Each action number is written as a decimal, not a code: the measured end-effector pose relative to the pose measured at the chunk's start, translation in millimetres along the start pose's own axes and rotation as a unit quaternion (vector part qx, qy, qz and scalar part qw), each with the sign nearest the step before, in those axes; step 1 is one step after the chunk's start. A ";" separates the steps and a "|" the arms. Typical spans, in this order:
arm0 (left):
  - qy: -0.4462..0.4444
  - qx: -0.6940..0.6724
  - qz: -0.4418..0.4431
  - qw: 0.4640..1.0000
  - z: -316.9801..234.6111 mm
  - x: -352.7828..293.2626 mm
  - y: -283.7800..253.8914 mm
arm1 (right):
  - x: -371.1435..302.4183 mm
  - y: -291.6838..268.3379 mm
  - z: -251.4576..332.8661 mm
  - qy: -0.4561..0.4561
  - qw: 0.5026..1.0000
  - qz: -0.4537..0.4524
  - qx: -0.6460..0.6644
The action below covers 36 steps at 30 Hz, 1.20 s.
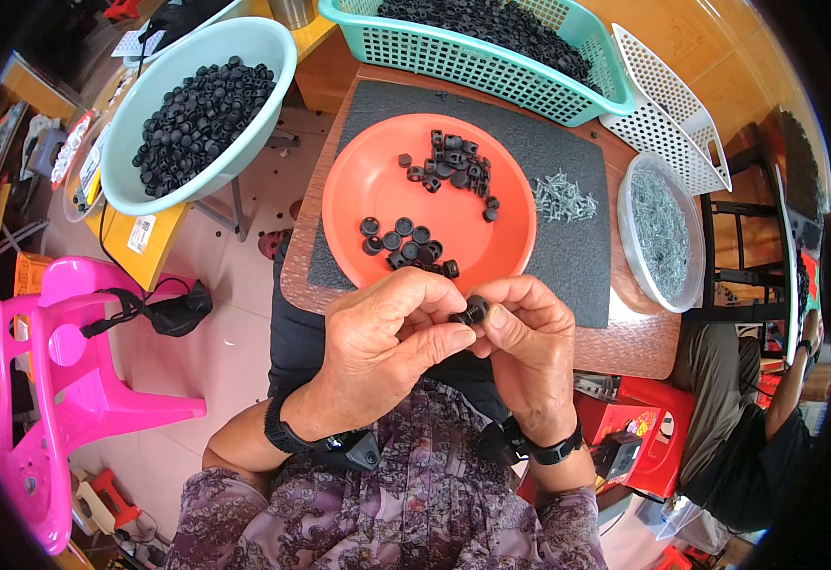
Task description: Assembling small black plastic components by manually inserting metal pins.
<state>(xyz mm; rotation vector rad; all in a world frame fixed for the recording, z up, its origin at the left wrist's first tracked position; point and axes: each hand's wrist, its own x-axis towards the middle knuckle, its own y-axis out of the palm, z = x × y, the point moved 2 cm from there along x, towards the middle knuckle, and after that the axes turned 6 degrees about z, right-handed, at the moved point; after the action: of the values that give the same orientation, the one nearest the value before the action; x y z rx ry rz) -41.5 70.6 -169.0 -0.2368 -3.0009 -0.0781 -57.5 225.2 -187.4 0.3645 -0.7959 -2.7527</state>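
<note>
Head view: my left fingers (442, 340) and right fingers (508, 328) pinch a black part (475, 311) over the surface's (629, 353) near edge; likely light, stiff; grip its sides

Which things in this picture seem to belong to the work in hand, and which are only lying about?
Likely in the work:
- black piece, pinched by left hand and right hand
- orange bowl with small black parts
- silvery fasteners on the dark mat

Probably just lying about:
- pink chair
- black strapped item on it
</note>
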 end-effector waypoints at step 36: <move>0.037 0.077 0.049 0.995 3.7 3.9 -1.7 | -7.7 -0.6 2.6 -0.083 0.993 0.023 -0.082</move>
<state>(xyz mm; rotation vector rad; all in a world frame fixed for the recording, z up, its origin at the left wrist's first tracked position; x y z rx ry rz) -46.0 69.7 -172.2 -0.3558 -2.8979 0.1493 -51.2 229.3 -184.4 0.0832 -0.6004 -2.8066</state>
